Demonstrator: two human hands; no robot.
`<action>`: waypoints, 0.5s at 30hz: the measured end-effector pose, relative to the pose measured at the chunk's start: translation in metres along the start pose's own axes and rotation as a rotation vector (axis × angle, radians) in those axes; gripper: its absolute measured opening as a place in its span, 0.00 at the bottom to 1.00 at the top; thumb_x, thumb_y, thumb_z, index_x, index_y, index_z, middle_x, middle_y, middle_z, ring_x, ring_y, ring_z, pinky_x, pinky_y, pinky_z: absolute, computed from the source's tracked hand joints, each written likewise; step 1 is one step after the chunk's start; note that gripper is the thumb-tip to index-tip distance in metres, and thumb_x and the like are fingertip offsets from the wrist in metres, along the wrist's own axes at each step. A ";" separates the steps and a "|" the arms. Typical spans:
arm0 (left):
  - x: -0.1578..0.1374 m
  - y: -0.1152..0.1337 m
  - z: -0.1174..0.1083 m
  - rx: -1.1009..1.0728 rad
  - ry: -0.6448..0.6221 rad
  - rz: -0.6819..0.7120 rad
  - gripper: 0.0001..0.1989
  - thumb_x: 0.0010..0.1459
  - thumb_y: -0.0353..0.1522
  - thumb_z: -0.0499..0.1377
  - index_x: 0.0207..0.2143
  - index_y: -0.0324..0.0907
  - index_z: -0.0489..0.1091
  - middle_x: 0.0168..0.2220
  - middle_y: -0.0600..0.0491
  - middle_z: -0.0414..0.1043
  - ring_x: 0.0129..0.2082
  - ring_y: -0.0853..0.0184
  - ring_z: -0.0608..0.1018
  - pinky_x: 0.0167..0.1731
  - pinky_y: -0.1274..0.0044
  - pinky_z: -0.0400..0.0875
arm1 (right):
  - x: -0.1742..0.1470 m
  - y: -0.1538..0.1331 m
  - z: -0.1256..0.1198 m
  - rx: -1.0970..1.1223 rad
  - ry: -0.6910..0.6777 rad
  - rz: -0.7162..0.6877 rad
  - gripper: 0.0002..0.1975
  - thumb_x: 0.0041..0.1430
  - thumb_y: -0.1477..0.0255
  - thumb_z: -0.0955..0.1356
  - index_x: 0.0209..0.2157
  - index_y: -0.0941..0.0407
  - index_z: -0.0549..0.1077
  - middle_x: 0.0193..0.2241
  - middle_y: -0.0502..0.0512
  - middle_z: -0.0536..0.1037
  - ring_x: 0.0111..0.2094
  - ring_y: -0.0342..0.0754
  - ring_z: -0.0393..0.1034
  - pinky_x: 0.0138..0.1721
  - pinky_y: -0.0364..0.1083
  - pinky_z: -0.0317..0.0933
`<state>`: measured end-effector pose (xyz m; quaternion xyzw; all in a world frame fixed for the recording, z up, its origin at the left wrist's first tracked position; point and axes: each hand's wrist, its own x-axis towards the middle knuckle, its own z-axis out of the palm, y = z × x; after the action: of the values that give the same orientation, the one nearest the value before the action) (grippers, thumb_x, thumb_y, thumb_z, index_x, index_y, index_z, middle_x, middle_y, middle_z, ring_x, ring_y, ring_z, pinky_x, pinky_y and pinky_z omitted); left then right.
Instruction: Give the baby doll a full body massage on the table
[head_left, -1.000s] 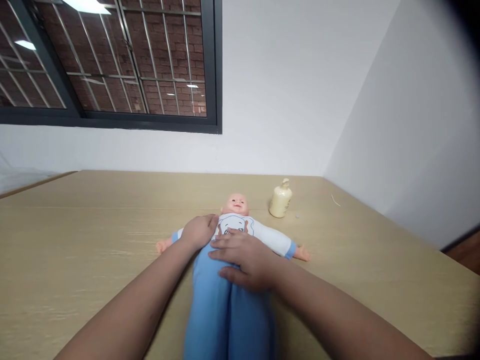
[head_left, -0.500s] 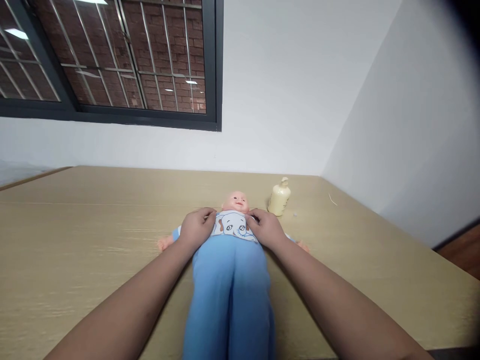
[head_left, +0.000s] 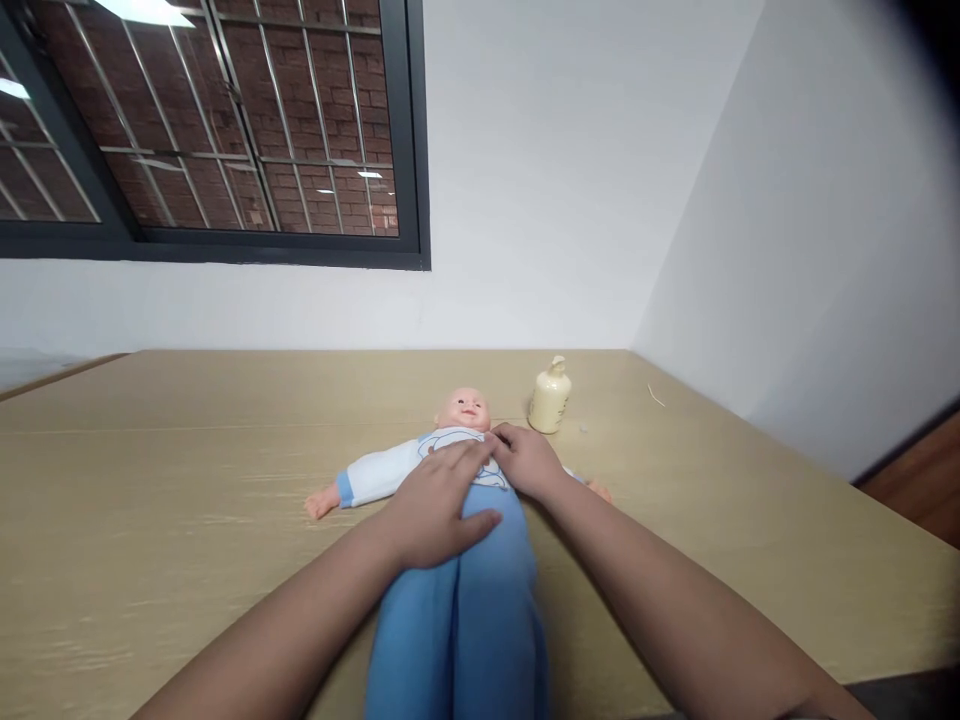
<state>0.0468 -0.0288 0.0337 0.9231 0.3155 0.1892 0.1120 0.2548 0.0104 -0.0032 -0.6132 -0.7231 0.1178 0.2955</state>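
Observation:
A baby doll (head_left: pixel 465 408) lies on its back on the wooden table, head away from me and arms spread. It wears a white shirt (head_left: pixel 382 473) with blue cuffs and an elephant print, and blue trousers (head_left: pixel 491 600). My left hand (head_left: pixel 442 505) lies flat across the doll's belly, fingers stretched and thumb apart, covering much of the print. At the shirt's right side near the shoulder, my right hand (head_left: pixel 529 460) has its fingers pinched on the shirt's fabric. The doll's arm on that side is mostly hidden behind my right hand and wrist.
A cream pump bottle (head_left: pixel 550 400) stands on the table (head_left: pixel 187 480) just beyond my right hand. A small pale bit (head_left: pixel 583 428) and a thin pale strip (head_left: pixel 655 395) lie to its right. Behind are white walls and a barred window (head_left: pixel 247 130).
My left hand has let go of the shirt's left shoulder and now lies flat over the belly, uncovering the left sleeve. My right hand stays at its place. The view has shifted slightly.

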 end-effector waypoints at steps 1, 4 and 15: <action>0.001 -0.003 0.001 0.005 0.003 -0.052 0.39 0.60 0.47 0.57 0.69 0.44 0.50 0.68 0.46 0.55 0.67 0.53 0.59 0.65 0.61 0.56 | 0.000 0.000 0.000 -0.007 0.001 0.000 0.20 0.69 0.56 0.59 0.37 0.52 0.77 0.36 0.53 0.81 0.37 0.48 0.72 0.35 0.43 0.56; 0.003 -0.012 0.000 0.007 -0.012 -0.136 0.37 0.62 0.50 0.53 0.68 0.42 0.53 0.68 0.43 0.55 0.67 0.51 0.58 0.65 0.60 0.54 | 0.001 -0.001 -0.001 -0.017 -0.004 0.010 0.21 0.69 0.56 0.58 0.37 0.52 0.77 0.36 0.53 0.81 0.37 0.48 0.72 0.34 0.43 0.56; -0.002 -0.079 -0.011 -0.105 -0.019 -0.397 0.34 0.65 0.54 0.39 0.61 0.46 0.67 0.60 0.46 0.69 0.59 0.54 0.71 0.55 0.67 0.64 | 0.000 -0.001 -0.001 0.039 -0.004 0.028 0.21 0.68 0.55 0.59 0.38 0.53 0.77 0.37 0.55 0.81 0.38 0.50 0.73 0.36 0.44 0.60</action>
<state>-0.0021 0.0321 0.0176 0.8374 0.4798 0.1712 0.1981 0.2547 0.0098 -0.0022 -0.6172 -0.7125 0.1372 0.3043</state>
